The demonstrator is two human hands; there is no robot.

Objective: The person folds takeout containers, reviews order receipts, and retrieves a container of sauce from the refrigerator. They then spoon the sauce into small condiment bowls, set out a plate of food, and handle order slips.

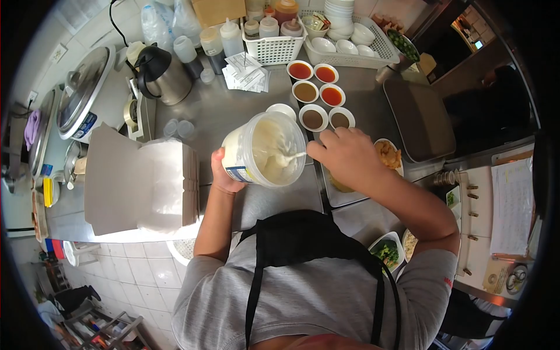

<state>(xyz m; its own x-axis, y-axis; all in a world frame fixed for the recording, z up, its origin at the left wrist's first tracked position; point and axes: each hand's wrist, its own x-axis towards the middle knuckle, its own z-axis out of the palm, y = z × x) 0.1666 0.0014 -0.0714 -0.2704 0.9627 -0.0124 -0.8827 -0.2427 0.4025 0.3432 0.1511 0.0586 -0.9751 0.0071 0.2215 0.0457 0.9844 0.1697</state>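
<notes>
My left hand (227, 174) is wrapped round the side of a clear plastic tub (238, 149), tilted so its mouth faces right. Thick creamy white sauce (268, 153) coats the inside of the tub. My right hand (345, 153) is closed on the handle of a sauce-coated spoon (294, 156), whose head dips into the sauce. Just beyond the tub, a small white bowl (282, 109) is partly hidden by its rim. Beside it stand several small white cups of sauce, among them a red one (300, 71) and a brown one (313, 119).
An open takeaway box (169, 181) stands left of the tub. Behind are a steel jug (169, 79), paper slips (245, 73), a white basket of bottles (274, 49) and a tray of bowls (350, 57). At right lie a dark tray (418, 119) and fried food (388, 155).
</notes>
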